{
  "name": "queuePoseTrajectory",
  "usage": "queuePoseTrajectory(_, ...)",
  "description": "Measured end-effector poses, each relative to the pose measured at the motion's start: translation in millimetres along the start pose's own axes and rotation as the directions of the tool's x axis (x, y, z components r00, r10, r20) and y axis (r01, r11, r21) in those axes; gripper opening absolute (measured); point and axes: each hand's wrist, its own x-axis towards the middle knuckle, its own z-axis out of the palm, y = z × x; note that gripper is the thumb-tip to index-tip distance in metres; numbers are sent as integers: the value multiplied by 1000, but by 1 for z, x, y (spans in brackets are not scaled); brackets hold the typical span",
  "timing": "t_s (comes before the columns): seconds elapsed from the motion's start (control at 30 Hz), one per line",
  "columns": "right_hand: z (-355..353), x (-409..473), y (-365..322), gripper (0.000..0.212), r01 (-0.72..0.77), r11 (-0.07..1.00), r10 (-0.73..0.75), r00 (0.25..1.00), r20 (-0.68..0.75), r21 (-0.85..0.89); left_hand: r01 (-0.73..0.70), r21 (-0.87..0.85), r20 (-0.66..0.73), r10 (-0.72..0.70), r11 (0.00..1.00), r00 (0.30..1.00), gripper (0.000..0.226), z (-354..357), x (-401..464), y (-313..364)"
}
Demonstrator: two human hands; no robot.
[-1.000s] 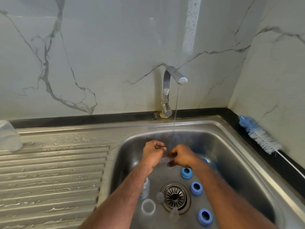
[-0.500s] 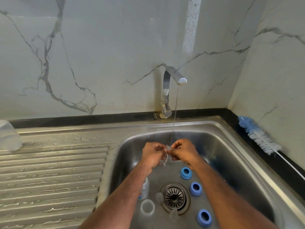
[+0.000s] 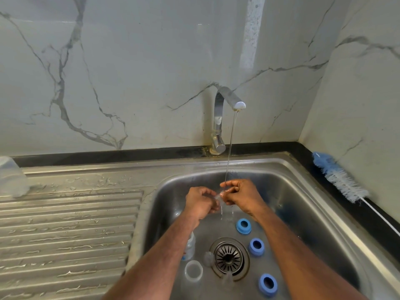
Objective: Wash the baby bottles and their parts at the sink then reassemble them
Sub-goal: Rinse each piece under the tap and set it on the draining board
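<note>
My left hand (image 3: 201, 203) and my right hand (image 3: 240, 193) meet over the steel sink (image 3: 303, 191), together pinching a small clear bottle part (image 3: 219, 197), likely a teat, under a thin stream from the tap (image 3: 225, 105). Water drips off it. On the sink floor lie three blue screw rings (image 3: 244, 226) (image 3: 256, 247) (image 3: 268, 284), a clear bottle (image 3: 190, 245) partly hidden by my left forearm, an open clear bottle (image 3: 193, 274), and two clear teats (image 3: 208, 258) (image 3: 226, 279) by the drain (image 3: 229, 257).
A blue-and-white bottle brush (image 3: 339, 177) lies on the black ledge at the right. The ribbed, wet draining board (image 3: 65, 224) stretches to the left, with a clear plastic cap or cup (image 3: 12, 176) standing at its far left corner.
Both hands have risen slightly and shifted right into the stream; the clear part now sits directly under the running water, and water runs off it.
</note>
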Motion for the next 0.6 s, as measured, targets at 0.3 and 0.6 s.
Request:
queuePoseTrajectory(0.3,-7,0,-3,24,62,995,-68,994,-85,-75,-123,48,-54,125,991,991,22,2,-2,4)
queuePoseTrajectory(0.6,-3,-13,-4,21,38,925,-42,999,-3,-379,-183,337,-74,220,924,973,28,-8,-17,9)
